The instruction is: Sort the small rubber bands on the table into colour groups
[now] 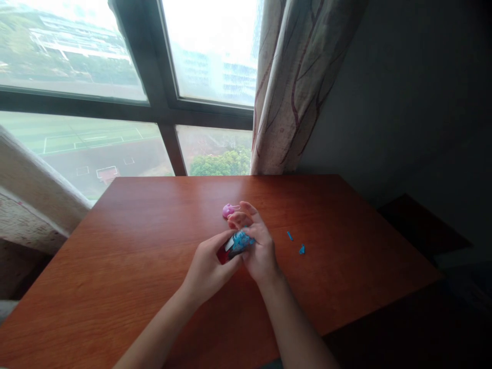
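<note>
A small object with a bright blue, uneven top (242,240), a white strip and a dark red side sits between my two hands, above the table. My left hand (209,264) is closed on its left, red side, with the thumb underneath. On the other side, my right hand (261,251) cups the blue part, its thumb laid over it and some fingers curled loosely beyond. The fingers hide much of the object, and I cannot make out its kind. Just past my right fingertips lies a small pink-purple item (227,211) with a thin pale loop.
Two small blue pieces, a narrow strip (289,236) and a crumpled bit (302,249), lie right of my hands on the brown wooden table (126,277). Behind the table's far edge stand a window (161,110) and a patterned curtain (295,87). A dark wall is at the right.
</note>
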### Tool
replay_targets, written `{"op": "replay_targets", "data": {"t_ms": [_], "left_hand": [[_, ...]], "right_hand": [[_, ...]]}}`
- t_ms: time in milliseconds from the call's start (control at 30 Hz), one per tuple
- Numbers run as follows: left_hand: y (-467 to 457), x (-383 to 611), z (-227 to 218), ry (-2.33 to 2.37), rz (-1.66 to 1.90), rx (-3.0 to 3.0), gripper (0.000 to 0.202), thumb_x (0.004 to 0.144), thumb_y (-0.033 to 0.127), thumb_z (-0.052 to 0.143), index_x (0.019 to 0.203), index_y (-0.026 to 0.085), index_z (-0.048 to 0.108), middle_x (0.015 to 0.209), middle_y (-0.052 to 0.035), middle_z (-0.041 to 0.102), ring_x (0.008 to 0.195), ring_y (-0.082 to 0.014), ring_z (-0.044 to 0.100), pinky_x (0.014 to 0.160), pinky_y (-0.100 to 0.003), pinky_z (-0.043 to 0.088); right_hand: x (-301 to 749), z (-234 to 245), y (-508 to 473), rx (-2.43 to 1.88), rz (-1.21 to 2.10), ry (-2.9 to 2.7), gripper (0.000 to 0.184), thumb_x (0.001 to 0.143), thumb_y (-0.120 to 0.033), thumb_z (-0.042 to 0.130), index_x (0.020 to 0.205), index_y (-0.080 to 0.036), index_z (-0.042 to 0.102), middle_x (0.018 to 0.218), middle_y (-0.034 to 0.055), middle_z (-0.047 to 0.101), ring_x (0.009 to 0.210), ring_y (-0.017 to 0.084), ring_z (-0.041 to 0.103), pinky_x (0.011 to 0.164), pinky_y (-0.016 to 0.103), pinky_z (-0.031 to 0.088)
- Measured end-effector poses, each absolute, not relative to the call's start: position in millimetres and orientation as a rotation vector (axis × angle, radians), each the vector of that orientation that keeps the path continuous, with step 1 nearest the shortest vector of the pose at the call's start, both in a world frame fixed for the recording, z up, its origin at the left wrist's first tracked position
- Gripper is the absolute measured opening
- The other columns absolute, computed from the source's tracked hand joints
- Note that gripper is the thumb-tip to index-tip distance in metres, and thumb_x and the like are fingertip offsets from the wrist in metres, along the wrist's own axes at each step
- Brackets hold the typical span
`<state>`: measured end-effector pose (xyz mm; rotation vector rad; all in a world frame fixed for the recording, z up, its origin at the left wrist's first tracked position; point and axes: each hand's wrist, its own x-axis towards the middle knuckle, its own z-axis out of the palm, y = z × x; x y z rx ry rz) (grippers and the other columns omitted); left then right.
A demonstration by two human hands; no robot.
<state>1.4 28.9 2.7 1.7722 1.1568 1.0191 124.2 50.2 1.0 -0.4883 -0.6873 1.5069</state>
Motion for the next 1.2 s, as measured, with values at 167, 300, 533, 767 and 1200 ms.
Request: {"op": "replay_targets", "data": {"t_ms": [167,300,533,767,1200], "left_hand": [[28.1,0.7,2.8,1.161,1.069,1.758,0.039,0.077,0.019,0.068,0.115,0.012,0.065,0.101,-0.0074,0.074,0.087,-0.0206,0.068,0.078,-0.028,0.053],[29.0,-1.2,3.0,1.157,1.087,1.859,0.041,0.074,0.016,0.070,0.114,0.016,0.067,0.110,-0.0089,0.073,0.096,-0.0233,0.068,0.084,-0.031,0.053],[30.9,0.3,2.2,1.149,1.075,1.858,0.038,0.074,0.021,0.073,0.112,0.020,0.068,0.114,-0.0089,0.072,0.102,-0.0247,0.068,0.087,-0.032,0.053],[32.8,4.8,-1.5,1.180,1.111,1.643,0.039,0.076,0.023,0.071,0.114,0.015,0.065,0.104,-0.0079,0.073,0.093,-0.0227,0.069,0.082,-0.031,0.054],[35.8,-1.0,-0.1,1.165,1.080,1.556,0.037,0.080,0.029,0.070,0.115,0.016,0.065,0.100,-0.0041,0.072,0.090,-0.0192,0.066,0.083,-0.028,0.052]], "right_hand": [[129.5,0.4,52.6,-0.443,1.645,-0.700,0.046,0.065,-0.010,0.057,0.107,-0.022,0.070,0.115,0.0045,0.070,0.117,0.021,0.059,0.105,0.036,0.042],[139.1,0.7,55.1,-0.422,1.860,-0.765,0.044,0.064,-0.010,0.059,0.104,-0.020,0.071,0.124,0.0070,0.067,0.120,0.023,0.057,0.099,0.034,0.047],[164.1,16.3,62.6,-0.676,1.946,-1.124,0.036,0.069,-0.010,0.067,0.105,-0.016,0.071,0.103,0.0039,0.071,0.089,0.016,0.065,0.075,0.022,0.050],[172.5,29.3,66.6,-0.686,1.879,-1.115,0.022,0.079,-0.017,0.067,0.100,-0.016,0.072,0.102,0.0049,0.072,0.090,0.017,0.064,0.080,0.027,0.049],[204.4,1.3,56.4,-1.080,1.379,-1.136,0.015,0.078,-0.026,0.072,0.091,-0.017,0.072,0.089,0.0040,0.075,0.088,0.018,0.068,0.088,0.033,0.050]]}}
